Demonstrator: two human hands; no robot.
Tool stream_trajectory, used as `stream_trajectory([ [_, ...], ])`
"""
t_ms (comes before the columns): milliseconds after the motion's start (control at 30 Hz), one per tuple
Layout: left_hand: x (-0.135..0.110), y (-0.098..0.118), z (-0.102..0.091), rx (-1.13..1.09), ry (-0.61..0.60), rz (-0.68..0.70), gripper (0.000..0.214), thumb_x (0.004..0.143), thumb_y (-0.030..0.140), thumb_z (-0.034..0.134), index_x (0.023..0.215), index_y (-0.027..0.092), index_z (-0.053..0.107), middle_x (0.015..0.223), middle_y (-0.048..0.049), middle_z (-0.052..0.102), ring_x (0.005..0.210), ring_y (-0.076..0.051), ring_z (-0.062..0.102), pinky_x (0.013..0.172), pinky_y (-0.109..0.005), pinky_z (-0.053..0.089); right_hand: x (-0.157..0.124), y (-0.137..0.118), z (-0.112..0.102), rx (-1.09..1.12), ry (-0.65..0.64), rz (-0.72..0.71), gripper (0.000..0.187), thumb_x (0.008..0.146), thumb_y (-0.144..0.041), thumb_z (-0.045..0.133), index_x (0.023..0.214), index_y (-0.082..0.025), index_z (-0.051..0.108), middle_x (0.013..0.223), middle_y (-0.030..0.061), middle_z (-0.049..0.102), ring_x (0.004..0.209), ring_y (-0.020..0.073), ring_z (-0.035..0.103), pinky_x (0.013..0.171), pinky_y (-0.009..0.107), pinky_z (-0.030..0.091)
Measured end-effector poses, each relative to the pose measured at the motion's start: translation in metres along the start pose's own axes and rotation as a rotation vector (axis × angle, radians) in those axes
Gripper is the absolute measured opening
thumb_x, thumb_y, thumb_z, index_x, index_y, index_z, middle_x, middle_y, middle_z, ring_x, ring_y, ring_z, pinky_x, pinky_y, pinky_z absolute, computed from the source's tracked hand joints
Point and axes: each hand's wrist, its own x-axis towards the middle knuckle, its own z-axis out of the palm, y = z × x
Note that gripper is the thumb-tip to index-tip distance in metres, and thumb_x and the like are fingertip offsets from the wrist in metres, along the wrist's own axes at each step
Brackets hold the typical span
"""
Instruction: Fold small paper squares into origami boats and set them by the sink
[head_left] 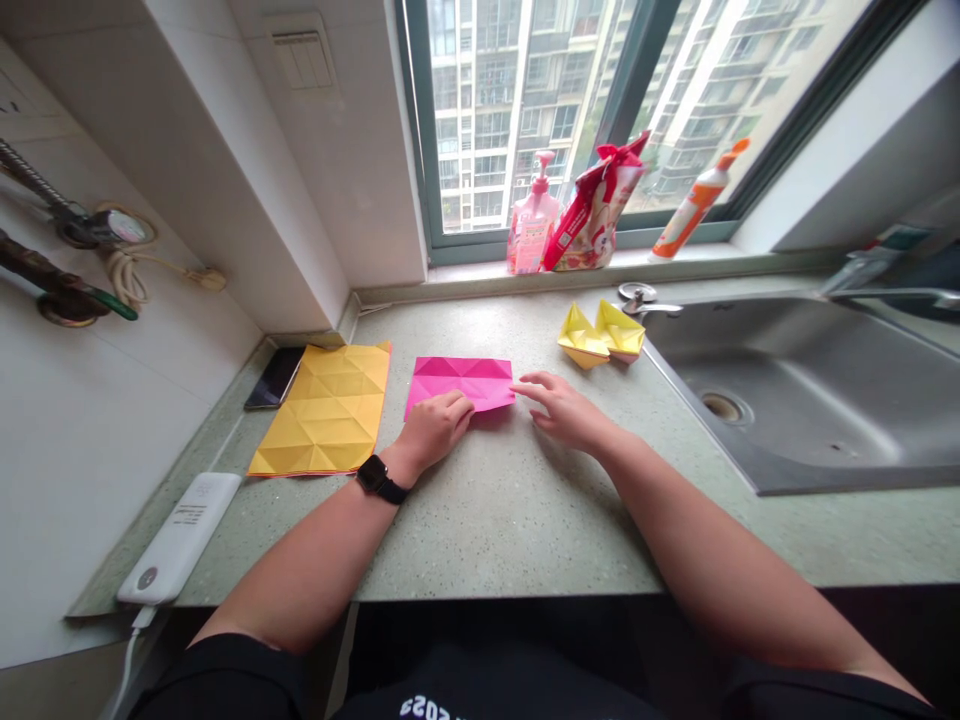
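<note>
A folded pink paper (461, 379) lies flat on the grey-green counter (510, 500). My left hand (435, 428), with a black watch on its wrist, rests curled on the paper's near edge and presses it down. My right hand (561, 408) lies just to the paper's right, fingers stretched out, the fingertips touching its right edge. A creased yellow sheet (330, 408) lies flat to the left of the pink paper. Folded yellow paper shapes (600, 335) stand behind my right hand near the sink.
A steel sink (795, 400) fills the right side, its tap (641, 298) at the back left corner. On the windowsill stand a pink pump bottle (532, 225), a red bag (596, 210) and an orange-capped bottle (697, 205). A phone (274, 378) and a white power bank (180, 540) lie at the left.
</note>
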Motion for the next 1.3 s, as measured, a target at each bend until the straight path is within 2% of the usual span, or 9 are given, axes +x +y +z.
stream_trajectory([
  [100,-0.002,-0.003,-0.006,-0.102,0.04,0.01,0.024,0.112,0.02,0.048,0.104,0.021,0.07,0.106,-0.008,0.076,0.093,-0.02,0.072,0.083,-0.033,0.058,0.0,0.003,-0.003,-0.009,0.067,-0.007,0.065,0.088,-0.014,0.075,0.149,-0.035,0.069,0.153,0.0122,0.064,0.141,0.0347,0.063,0.12,0.059,0.053],
  [200,-0.005,-0.008,-0.012,-0.247,0.075,0.054,0.022,0.109,0.017,0.049,0.105,0.023,0.07,0.109,-0.0075,0.077,0.103,-0.022,0.072,0.101,-0.042,0.06,0.002,0.003,-0.009,-0.029,0.105,-0.017,0.055,0.09,-0.017,0.077,0.144,-0.03,0.074,0.151,0.014,0.066,0.138,0.0357,0.064,0.118,0.061,0.054],
  [367,-0.008,-0.017,-0.018,-0.262,0.185,-0.01,0.019,0.106,0.017,0.052,0.112,0.025,0.068,0.112,-0.0054,0.078,0.114,-0.024,0.072,0.128,-0.056,0.044,0.006,-0.001,-0.019,-0.026,0.139,-0.041,0.01,0.096,-0.022,0.076,0.096,-0.028,0.084,0.127,0.0104,0.078,0.118,0.032,0.073,0.105,0.055,0.06],
  [567,-0.01,-0.015,-0.017,-0.268,0.168,-0.059,0.045,0.092,0.02,0.07,0.137,0.021,0.065,0.135,-0.0127,0.074,0.127,-0.031,0.068,0.114,-0.049,0.054,0.007,-0.024,-0.033,0.082,0.215,-0.132,0.015,0.104,-0.031,0.07,0.094,-0.028,0.081,0.111,0.0093,0.081,0.107,0.0292,0.075,0.098,0.049,0.061],
  [700,-0.009,-0.015,-0.017,-0.236,0.096,-0.102,0.018,0.101,0.018,0.064,0.111,0.023,0.078,0.12,-0.0085,0.079,0.115,-0.028,0.071,0.106,-0.045,0.056,0.006,-0.038,-0.036,0.182,0.197,-0.202,0.014,0.105,-0.033,0.069,0.095,-0.028,0.079,0.105,0.0082,0.082,0.1,0.0264,0.076,0.094,0.044,0.062],
  [800,-0.01,-0.018,-0.018,-0.27,0.114,-0.115,0.019,0.102,0.017,0.063,0.1,0.024,0.081,0.112,-0.0063,0.08,0.108,-0.026,0.072,0.101,-0.041,0.057,0.005,-0.036,-0.032,0.231,0.19,-0.252,0.009,0.102,-0.034,0.075,0.107,-0.027,0.079,0.107,0.0085,0.082,0.101,0.0265,0.076,0.092,0.043,0.063],
  [933,-0.012,-0.02,-0.017,-0.403,0.199,-0.094,0.02,0.104,0.02,0.065,0.1,0.024,0.084,0.107,-0.0063,0.081,0.103,-0.024,0.074,0.1,-0.04,0.058,0.006,-0.021,-0.022,0.223,0.139,-0.265,0.034,0.099,-0.03,0.079,0.133,-0.03,0.077,0.126,0.0101,0.08,0.117,0.029,0.074,0.101,0.048,0.062],
  [1100,-0.011,-0.019,-0.011,-0.44,0.165,0.002,0.022,0.104,0.016,0.065,0.099,0.023,0.085,0.109,-0.0077,0.082,0.105,-0.025,0.074,0.102,-0.043,0.058,0.007,-0.009,-0.011,0.182,0.081,-0.291,0.026,0.101,-0.018,0.072,0.114,-0.034,0.087,0.121,0.0072,0.082,0.111,0.0254,0.075,0.098,0.046,0.062],
  [1300,-0.01,-0.021,-0.008,-0.372,0.028,-0.018,0.022,0.095,0.007,0.07,0.101,0.023,0.084,0.115,-0.0072,0.082,0.111,-0.026,0.074,0.104,-0.045,0.058,0.008,-0.009,-0.008,0.114,0.002,-0.198,0.028,0.097,-0.012,0.072,0.107,-0.032,0.09,0.106,0.0074,0.084,0.097,0.0235,0.076,0.088,0.042,0.062],
])
